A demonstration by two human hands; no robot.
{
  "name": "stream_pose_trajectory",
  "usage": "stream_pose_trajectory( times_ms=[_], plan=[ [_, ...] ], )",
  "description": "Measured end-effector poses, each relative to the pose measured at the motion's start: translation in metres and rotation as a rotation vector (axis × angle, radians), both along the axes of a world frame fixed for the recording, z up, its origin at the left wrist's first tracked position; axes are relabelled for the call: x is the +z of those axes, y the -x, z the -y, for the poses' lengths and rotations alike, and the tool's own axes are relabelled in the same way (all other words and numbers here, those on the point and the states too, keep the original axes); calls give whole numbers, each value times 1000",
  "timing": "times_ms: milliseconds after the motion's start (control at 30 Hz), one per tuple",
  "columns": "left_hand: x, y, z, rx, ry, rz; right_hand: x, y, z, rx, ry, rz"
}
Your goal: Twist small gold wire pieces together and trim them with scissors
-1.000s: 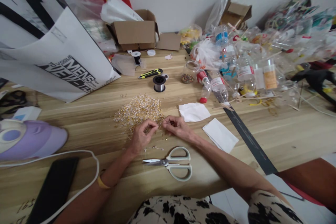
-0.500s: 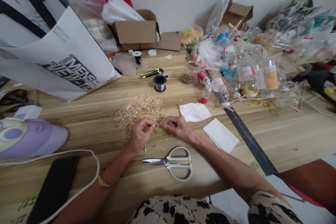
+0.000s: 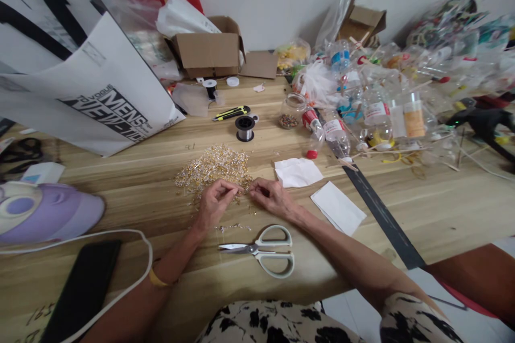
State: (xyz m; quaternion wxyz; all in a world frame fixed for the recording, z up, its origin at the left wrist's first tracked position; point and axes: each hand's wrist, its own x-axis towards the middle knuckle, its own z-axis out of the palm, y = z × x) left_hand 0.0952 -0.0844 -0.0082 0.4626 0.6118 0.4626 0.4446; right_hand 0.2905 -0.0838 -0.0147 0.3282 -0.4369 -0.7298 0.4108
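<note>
My left hand [image 3: 215, 204] and my right hand [image 3: 270, 197] rest on the wooden table [image 3: 132, 193], fingertips almost meeting at the near edge of a pile of small gold and clear beads [image 3: 213, 168]. Both hands are closed in a pinch; what they pinch is too small to make out. A short beaded strand [image 3: 231, 226] lies just below my left hand. White-handled scissors [image 3: 263, 250] lie shut in front of me, near the table's front edge.
A spool of thread [image 3: 244, 127], a yellow utility knife [image 3: 230, 112], a bead jar [image 3: 290, 111] and two white tissues [image 3: 298, 171] lie beyond. Plastic bottles [image 3: 374, 107] crowd the right; a white bag [image 3: 92, 91], purple cap [image 3: 48, 214] and black phone [image 3: 82, 289] sit left.
My hands have shifted slightly upward toward the bead pile, fingertips drawing closer together. Nothing else has moved.
</note>
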Motion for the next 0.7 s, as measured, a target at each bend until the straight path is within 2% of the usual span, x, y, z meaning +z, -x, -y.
stream_pose_trajectory(
  times_ms=[300,500,700],
  plan=[
    [-2,-2,0,-3,-5,18,-1,1,4,53,28,36],
    [-4,-2,2,-8,-32,8,1,4,5,103,218,-129],
    [-3,-3,4,30,-56,-9,4,8,6,92,397,-295]
  ],
)
